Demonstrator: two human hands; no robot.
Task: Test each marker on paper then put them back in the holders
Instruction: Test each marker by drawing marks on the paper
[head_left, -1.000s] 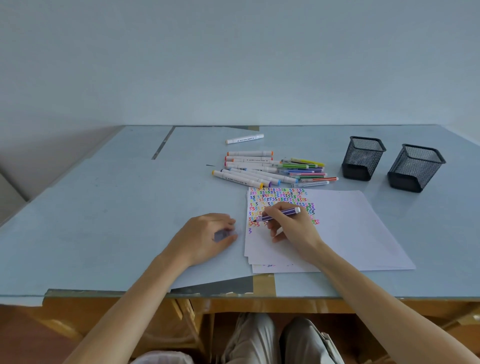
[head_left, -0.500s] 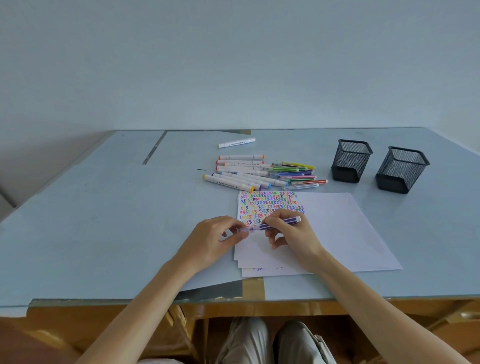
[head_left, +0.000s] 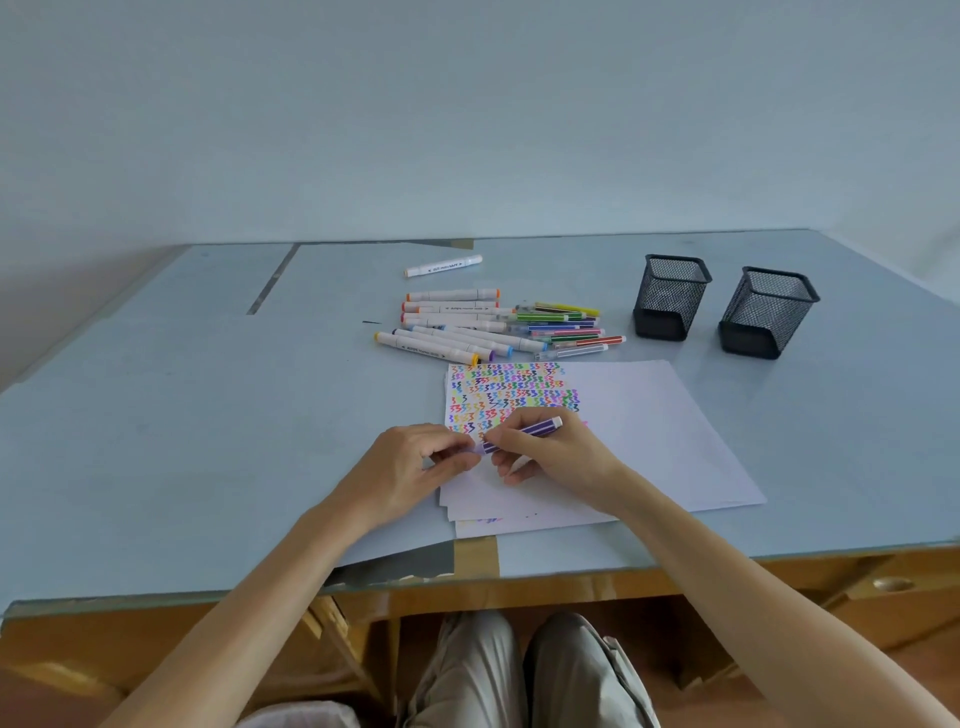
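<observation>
My left hand (head_left: 410, 462) has come across with the cap (head_left: 470, 450), meeting the purple marker (head_left: 524, 431) that my right hand (head_left: 550, 452) grips over the paper (head_left: 649, 441).

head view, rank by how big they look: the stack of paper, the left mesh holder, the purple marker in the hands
1. stack of paper
2. left mesh holder, though it stands farther away
3. purple marker, partly covered by the hands
</observation>
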